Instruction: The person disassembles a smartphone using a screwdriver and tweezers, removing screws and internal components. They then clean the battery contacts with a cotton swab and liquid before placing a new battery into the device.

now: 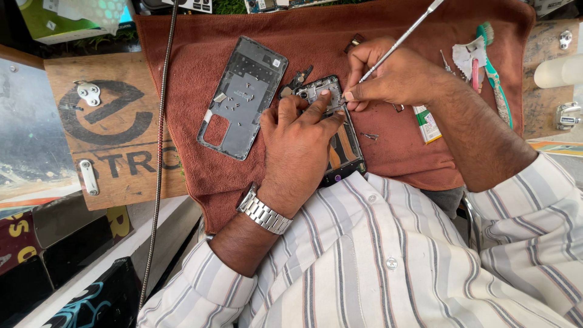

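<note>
L hand (297, 146) lies flat w/ fingers spread on opened phone (340, 143), mid brown towel (388, 152). R hand (392, 76) pinches metal tool (401, 41), tip at phone's top. Back cover (243, 97) just left.

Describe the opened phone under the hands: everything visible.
The opened phone lies flat on the rust-brown towel, back cover off, long axis running from the top of the view toward the person's chest. Its dark frame shows exposed metal shielding and board parts at the far end; the lower part looks black with an orange-brown patch. The left hand rests on it, fingers pressing the far end. The right hand holds a thin metal tool whose tip meets that end. Finer parts are hidden.
</note>
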